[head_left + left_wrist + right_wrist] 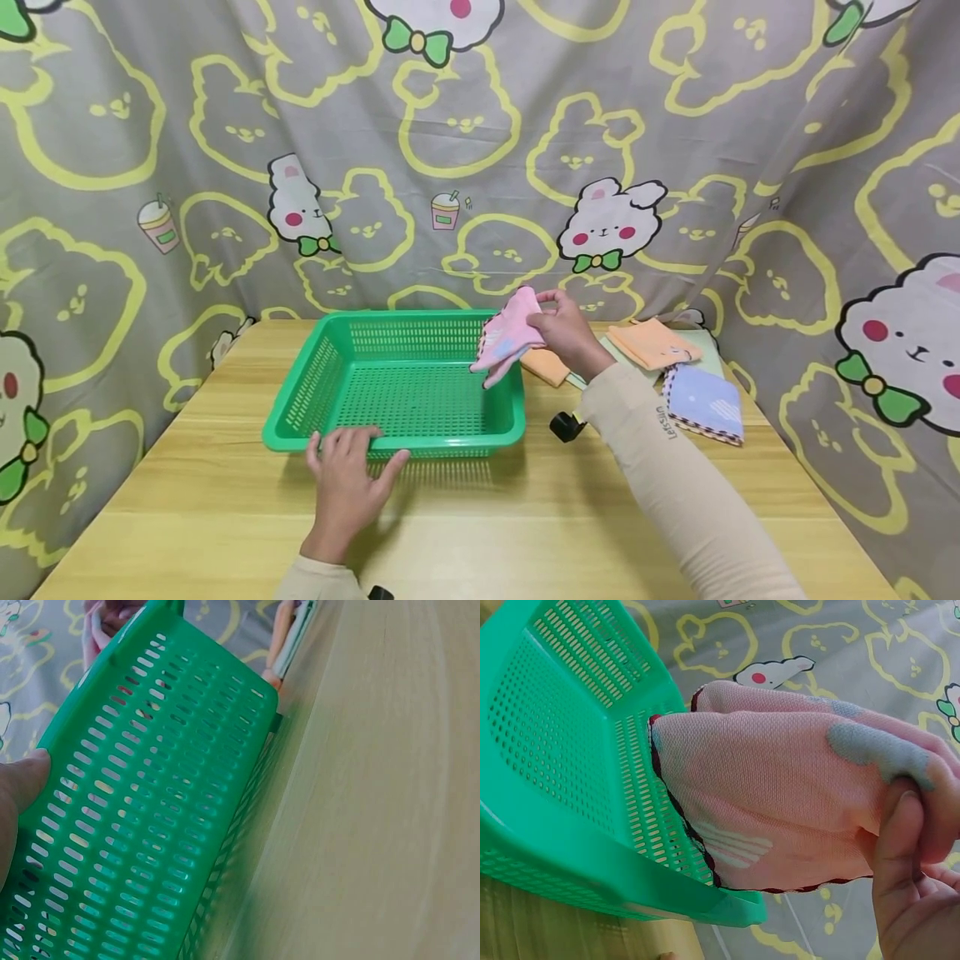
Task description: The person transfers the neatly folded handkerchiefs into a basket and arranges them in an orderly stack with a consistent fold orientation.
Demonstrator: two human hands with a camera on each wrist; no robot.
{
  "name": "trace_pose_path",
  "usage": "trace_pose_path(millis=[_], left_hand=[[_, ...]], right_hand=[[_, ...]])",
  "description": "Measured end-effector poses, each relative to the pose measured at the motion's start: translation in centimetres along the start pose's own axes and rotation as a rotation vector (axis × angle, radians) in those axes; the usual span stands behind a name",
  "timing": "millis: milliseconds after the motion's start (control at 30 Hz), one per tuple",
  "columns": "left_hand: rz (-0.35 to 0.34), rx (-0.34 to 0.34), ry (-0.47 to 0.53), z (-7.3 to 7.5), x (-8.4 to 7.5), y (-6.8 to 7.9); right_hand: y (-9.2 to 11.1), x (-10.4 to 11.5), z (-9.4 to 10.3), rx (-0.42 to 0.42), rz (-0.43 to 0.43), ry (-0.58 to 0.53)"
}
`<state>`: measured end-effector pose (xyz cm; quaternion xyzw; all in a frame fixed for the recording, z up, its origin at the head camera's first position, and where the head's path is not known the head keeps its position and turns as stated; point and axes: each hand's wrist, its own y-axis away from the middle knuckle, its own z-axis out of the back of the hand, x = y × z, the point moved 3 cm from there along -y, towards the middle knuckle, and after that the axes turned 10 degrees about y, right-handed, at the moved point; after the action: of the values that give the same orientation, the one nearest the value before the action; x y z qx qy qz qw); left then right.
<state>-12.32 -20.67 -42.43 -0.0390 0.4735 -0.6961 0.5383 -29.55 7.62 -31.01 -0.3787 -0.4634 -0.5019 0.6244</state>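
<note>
A pink towel [510, 330] with a dark stitched edge and blue and white patches hangs folded from my right hand [564, 329]. Thumb and fingers pinch it at one end, plain in the right wrist view, where the towel [757, 772] hangs over the basket's right rim. The green plastic basket [393, 442] stands on the table, its slotted floor showing. My left hand [348, 483] grips the near rim left of its middle, fingers over the edge. Its thumb [30, 776] lies against the outside of the rim in the left wrist view.
Right of the basket lie an orange towel [652, 343], a blue towel [703, 402] with a dark edge, and pale green cloth [705, 343]. Another orange cloth [545, 367] sits close by the basket. A patterned curtain [480, 150] surrounds the wooden table [480, 533].
</note>
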Motion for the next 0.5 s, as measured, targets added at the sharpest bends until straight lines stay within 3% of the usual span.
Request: trace_pose_path(millis=[500], left_hand=[[-0.004,-0.002,-0.013,0.1,0.0,0.0]], right_hand=[[-0.2,-0.8,-1.4,0.057,-0.028,-0.035]])
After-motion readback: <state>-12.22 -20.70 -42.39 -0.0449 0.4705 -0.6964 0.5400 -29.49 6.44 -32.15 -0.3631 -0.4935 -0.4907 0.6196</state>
